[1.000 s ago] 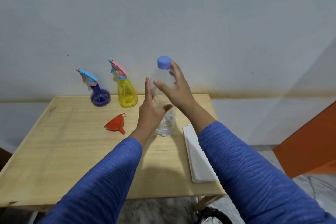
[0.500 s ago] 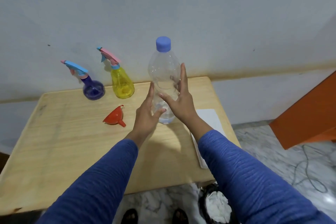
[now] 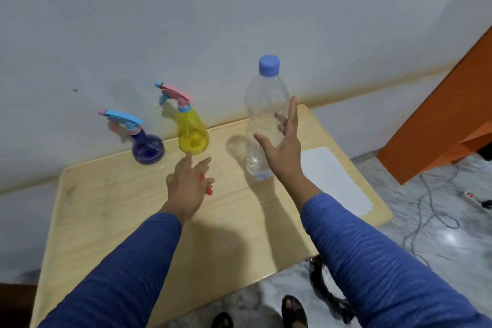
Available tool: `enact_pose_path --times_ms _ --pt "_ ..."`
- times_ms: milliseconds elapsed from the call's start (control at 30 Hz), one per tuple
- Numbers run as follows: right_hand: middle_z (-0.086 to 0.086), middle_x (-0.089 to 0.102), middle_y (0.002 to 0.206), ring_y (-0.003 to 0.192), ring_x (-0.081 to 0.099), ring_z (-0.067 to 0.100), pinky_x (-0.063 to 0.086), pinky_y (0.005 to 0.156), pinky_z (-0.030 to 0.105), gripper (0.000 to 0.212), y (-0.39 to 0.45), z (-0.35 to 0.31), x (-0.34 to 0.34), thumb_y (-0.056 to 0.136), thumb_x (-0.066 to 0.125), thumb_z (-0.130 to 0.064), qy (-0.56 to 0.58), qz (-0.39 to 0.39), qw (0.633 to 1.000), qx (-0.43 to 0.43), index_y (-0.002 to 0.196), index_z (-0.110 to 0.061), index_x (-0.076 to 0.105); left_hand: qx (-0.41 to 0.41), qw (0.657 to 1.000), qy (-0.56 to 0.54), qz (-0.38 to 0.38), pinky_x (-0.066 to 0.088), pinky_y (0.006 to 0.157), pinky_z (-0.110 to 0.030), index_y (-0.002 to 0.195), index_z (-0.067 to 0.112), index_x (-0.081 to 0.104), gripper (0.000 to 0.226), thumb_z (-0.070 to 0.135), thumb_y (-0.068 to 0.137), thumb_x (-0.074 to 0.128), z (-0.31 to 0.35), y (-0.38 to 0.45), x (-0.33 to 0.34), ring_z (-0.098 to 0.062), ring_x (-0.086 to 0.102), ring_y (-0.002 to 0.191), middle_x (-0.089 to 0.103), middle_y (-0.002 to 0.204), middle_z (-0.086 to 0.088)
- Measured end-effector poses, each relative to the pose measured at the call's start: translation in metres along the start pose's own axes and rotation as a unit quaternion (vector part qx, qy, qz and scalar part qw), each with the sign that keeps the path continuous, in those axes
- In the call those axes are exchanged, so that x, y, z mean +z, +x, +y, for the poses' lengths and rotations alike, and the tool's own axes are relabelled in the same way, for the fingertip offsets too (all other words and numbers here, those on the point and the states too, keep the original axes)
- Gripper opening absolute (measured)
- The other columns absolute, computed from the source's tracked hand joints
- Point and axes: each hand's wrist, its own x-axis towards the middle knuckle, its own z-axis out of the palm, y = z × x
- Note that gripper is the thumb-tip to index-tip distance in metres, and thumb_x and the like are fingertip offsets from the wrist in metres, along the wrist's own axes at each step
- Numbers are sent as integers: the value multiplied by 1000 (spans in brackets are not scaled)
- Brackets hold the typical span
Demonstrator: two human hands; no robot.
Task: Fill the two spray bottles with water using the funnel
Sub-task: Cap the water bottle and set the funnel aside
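At frame centre, the left hand (image 3: 187, 186) spreads over the funnel (image 3: 207, 189), likely to lift it, while the right hand (image 3: 282, 149), fingers straight, steadies the capped bottle (image 3: 266, 117).

Spray bottles (image 3: 147, 141) (image 3: 192, 125): stood side by side at the tabletop's (image 3: 106, 221) far edge.
Water bottle (image 3: 266, 114): stood to their right.
Paper (image 3: 335, 178): lay at the right edge.

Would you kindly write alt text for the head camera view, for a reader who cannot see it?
Two blue-sleeved arms reach over a wooden table: the left hand hovers open above a red funnel, and the right hand is open beside a capped clear water bottle. A yellow spray bottle and a purple spray bottle stand by the wall.
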Motion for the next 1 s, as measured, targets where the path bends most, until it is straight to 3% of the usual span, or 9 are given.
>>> enact_pose_path --times_ms 100,267,333,500,667,867,1000 --pt "-9 31 152 128 44 4 28 96 0 103 -5 -6 8 76 72 -14 -16 25 1000 5 141 -49 1 -1 998 22 -64 28 106 -44 144 40 28 68 36 86 62 -17 2 -4 -27 21 140 14 157 -3" --pt "-3 36 150 126 45 4 26 93 -6 102 -8 -13 18 77 72 -15 -37 47 998 24 144 -48 2 10 995 -38 -96 44 97 -38 145 38 26 75 7 86 60 -29 4 -6 -25 52 113 50 131 -8" --pt "-3 36 150 127 45 5 28 97 2 102 -7 -16 18 77 72 -15 -46 53 997 23 145 -46 3 16 994 -76 -73 44 97 -37 144 34 32 69 -1 88 53 -28 6 -4 -28 56 108 52 128 -12" --pt "0 41 147 123 48 12 35 105 25 100 9 -24 11 79 72 -18 -56 55 997 28 146 -43 2 -18 963 -269 -5 43 100 -36 137 33 46 69 -8 82 55 -17 24 5 -30 52 118 53 130 -10" --pt "-1 47 139 121 50 11 36 104 26 101 53 -21 5 78 73 -16 -48 55 997 27 145 -46 3 -96 850 -517 16 51 93 -45 134 34 48 72 -12 80 58 17 56 15 -28 56 112 55 121 -10" --pt "-4 53 128 118 52 17 42 103 38 105 115 0 3 74 76 -20 -39 7 999 37 142 -53 3 -158 770 -615 63 46 99 -46 142 26 38 68 -6 85 60 53 96 40 -25 55 115 53 128 -11" --pt "-6 54 127 117 52 17 43 103 44 106 144 16 6 73 77 -22 -37 -40 998 37 138 -59 2 -184 726 -655 101 51 93 -41 143 18 37 68 -11 85 57 74 119 60 -30 52 119 48 134 -18"
